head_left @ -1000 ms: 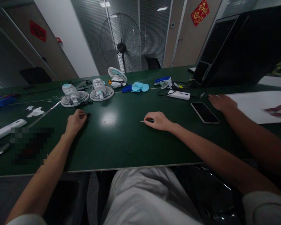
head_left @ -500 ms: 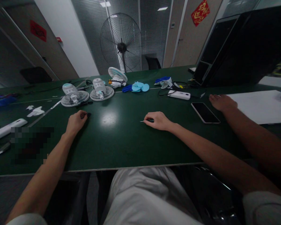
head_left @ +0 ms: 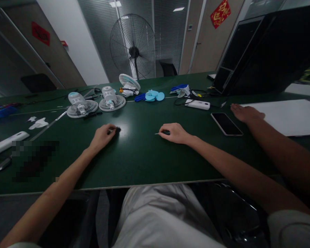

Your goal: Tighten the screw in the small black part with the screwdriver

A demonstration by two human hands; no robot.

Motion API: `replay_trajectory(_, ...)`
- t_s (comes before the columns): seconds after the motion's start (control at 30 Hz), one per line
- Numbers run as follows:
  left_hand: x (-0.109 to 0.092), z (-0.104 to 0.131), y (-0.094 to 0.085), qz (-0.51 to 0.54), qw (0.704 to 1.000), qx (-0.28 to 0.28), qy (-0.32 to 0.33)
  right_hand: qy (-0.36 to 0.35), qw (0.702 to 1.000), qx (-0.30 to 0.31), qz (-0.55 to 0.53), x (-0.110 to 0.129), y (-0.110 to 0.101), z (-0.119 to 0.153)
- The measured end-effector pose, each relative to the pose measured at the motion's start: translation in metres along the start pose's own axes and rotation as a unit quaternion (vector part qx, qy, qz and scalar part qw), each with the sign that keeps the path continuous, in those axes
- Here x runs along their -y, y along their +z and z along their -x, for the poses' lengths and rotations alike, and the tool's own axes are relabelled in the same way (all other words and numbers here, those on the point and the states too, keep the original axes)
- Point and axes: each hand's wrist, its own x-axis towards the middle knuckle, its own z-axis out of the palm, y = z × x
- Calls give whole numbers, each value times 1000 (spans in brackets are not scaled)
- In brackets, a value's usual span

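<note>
Thin-shafted tool (head_left: 166, 132), dark handle, in right fingers (head_left: 163, 136).

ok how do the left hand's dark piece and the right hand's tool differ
The dark piece in the left hand looks compact, while the tool in the right hand has a thin pale shaft. The dark piece sticks out rightward; the tool points left. Fingers partly hide both.

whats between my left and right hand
In the head view, bare table with glare lies between the dark piece in the left hand and the tool in the right hand.
</note>
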Motion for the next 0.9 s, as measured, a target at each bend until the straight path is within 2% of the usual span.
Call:
replay_trajectory(0.07,-48,8,20,48,994,35,88,2,1000,-5,4,0,1,0)
replay_trajectory(0.17,-114,21,44,114,966,90,214,4,1000,-12,15,1,1,-1)
replay_trajectory(0.2,-129,24,48,125,958,100,238,4,1000,-14,19,2,2,-1)
replay_trajectory(0.27,-147,27,53,135,949,109,264,5,999,-18,26,4,2,-1)
replay_trajectory(0.33,-151,27,54,136,948,110,265,5,999,-18,29,5,1,-1)
replay_trajectory(0.6,-138,24,49,121,965,107,206,-12,1000,-17,23,9,0,0)
replay_trajectory(0.9,-131,15,47,106,963,100,225,-67,998,11,-4,13,0,2)
